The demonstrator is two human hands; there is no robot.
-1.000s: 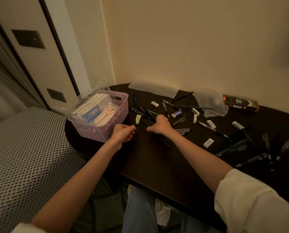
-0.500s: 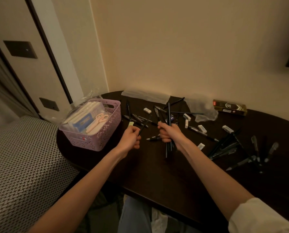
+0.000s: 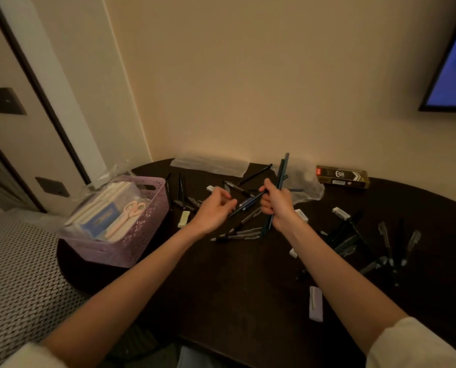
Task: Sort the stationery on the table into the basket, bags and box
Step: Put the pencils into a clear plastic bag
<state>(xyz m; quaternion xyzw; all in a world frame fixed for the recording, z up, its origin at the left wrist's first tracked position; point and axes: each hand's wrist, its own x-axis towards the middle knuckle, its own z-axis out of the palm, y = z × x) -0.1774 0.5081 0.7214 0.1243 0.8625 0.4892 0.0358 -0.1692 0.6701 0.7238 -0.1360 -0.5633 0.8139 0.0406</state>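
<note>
Stationery lies scattered over the dark oval table (image 3: 221,293), and nearest the person a pale lilac eraser (image 3: 315,304) sits alone by the right forearm. Farther in, the left hand (image 3: 213,211) has its fingers curled loosely around the lower end of a dark pen with a blue band (image 3: 245,204), though the blur makes it hard to tell how firm that hold is. Beside it the right hand (image 3: 277,205) is clenched around a bundle of slim dark pencils (image 3: 278,187) held almost upright, their tips rising above the fist. Below the hands several clear-barrelled pens (image 3: 237,235) lie flat on the wood. To the right a loose heap of dark pens (image 3: 364,240) fans out, with small white erasers (image 3: 341,213) among them. At the left edge stands a lilac perforated basket (image 3: 139,235) holding notebooks and pale pink scissors (image 3: 130,213). Against the wall lie a flat clear plastic bag (image 3: 211,166) and a dark gold-printed box (image 3: 342,176).
</note>
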